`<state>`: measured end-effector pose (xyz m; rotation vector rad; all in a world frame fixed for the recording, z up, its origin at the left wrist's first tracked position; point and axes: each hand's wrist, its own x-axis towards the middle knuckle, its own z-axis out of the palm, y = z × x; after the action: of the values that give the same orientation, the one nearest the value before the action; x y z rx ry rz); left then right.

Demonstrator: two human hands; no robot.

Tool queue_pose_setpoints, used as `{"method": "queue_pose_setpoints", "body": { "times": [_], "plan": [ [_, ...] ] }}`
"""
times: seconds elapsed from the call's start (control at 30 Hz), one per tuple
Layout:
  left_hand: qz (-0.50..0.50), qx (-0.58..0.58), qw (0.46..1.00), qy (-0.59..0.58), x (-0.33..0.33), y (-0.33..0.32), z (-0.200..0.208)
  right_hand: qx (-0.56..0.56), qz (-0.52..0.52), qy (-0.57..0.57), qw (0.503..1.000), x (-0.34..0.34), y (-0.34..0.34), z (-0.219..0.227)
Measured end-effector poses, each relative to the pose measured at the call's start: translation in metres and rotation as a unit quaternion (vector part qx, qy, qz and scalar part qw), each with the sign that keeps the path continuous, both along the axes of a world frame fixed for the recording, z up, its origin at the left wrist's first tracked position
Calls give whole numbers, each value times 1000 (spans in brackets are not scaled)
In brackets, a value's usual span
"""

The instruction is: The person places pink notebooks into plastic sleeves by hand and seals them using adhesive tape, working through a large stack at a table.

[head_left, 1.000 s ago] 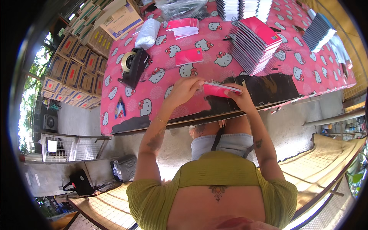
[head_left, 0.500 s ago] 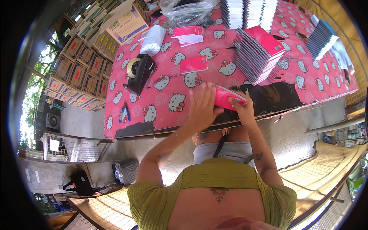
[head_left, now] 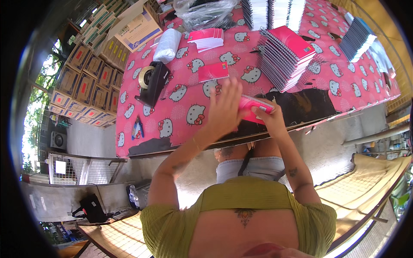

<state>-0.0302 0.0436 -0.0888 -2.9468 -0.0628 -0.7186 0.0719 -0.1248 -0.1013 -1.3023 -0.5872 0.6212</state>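
Observation:
A small pink notebook (head_left: 254, 102) is in my right hand (head_left: 273, 119), its thumb pressed on the cover near the right end. What looks like a coil runs along the notebook's far edge. My left hand (head_left: 226, 105) lies flat with fingers stretched out, at the notebook's left end; whether its palm touches is hard to tell. Just beyond my left hand, a pink booklet (head_left: 214, 72) lies on the patterned pink tablecloth (head_left: 180, 116). A tall stack of pink spiral notebooks (head_left: 287, 58) stands to the right, with coils facing left.
At the left are a black tape dispenser (head_left: 154, 84) and blue-handled pliers (head_left: 137, 128). Farther back sit a plastic-wrapped white roll (head_left: 167, 45), stacked pink booklets (head_left: 207, 38) and a clear plastic bag (head_left: 206, 13). Dark spiral notebooks (head_left: 357, 39) stand far right. Cartons (head_left: 86, 81) are piled beyond the table's left side.
My left hand has shifted slightly up and left along the notebook's end. The right hand keeps its grip, and the whole view has tilted a little.

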Motion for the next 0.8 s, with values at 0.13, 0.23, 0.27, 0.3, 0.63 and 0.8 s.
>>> {"method": "queue_pose_setpoints", "body": {
  "times": [0.13,0.23,0.27,0.3,0.63,0.8],
  "plan": [
    [-24,-16,999,-24,-16,-14,-25,20,6,-41,999,-3,-2,-7],
    [-31,-37,999,-12,-3,-13,-12,23,2,-4,1000,1,3,-2],
    [-33,-42,999,-9,0,-14,-9,22,-7,16,1000,3,2,2],
    [-67,-22,997,14,-17,-21,-38,44,-13,11,999,2,-1,7],
    [-32,-76,992,-93,0,-21,-27,33,16,-80,996,1,5,-5],
    [-84,-63,994,10,0,-24,-15,64,3,-78,995,8,11,-23]
  ]
}}
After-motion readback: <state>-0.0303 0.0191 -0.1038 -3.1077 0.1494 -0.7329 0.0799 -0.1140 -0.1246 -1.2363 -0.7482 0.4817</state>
